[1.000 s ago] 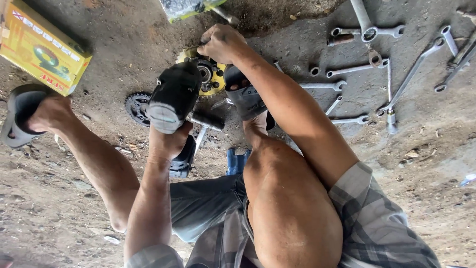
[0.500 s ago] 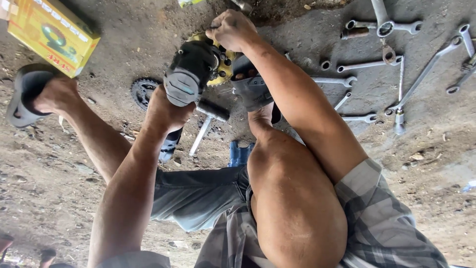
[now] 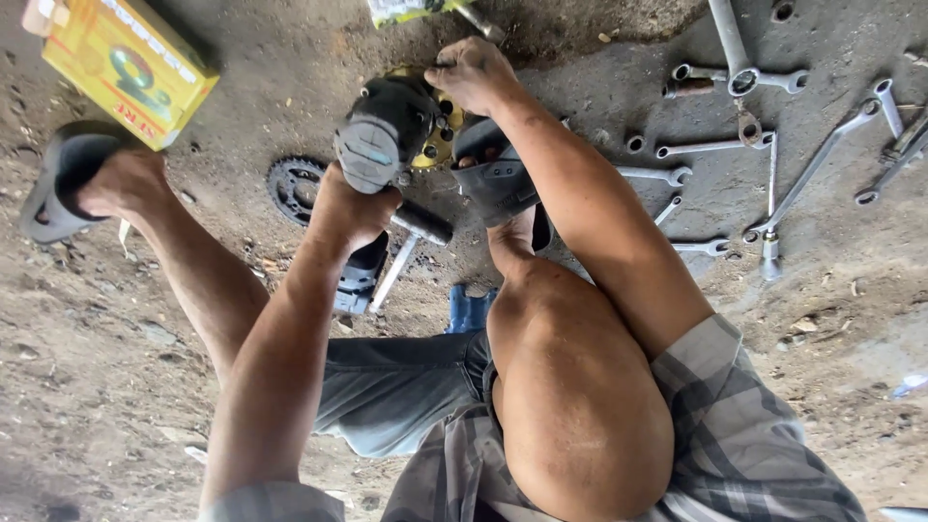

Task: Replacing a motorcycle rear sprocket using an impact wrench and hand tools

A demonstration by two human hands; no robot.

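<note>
Left hand (image 3: 350,208) gripped a cordless impact wrench (image 3: 387,130), fingers wrapped around it. Right hand (image 3: 471,74) pinched the gold sprocket (image 3: 437,135). 1 yellow box (image 3: 130,68) lay closed, contents hidden.

The dark grey cordless impact wrench (image 3: 387,130) hides most of the yellow round part (image 3: 440,145) beneath it; the toothed black steel sprocket (image 3: 290,188) beside the wrench is half covered.

Wrenches (image 3: 764,145) and a yellow box (image 3: 130,68) lie on dirt.

Left hand (image 3: 350,208) grips power tool (image 3: 387,130); right hand (image 3: 474,75) on yellow sprocket (image 3: 437,145).
</note>
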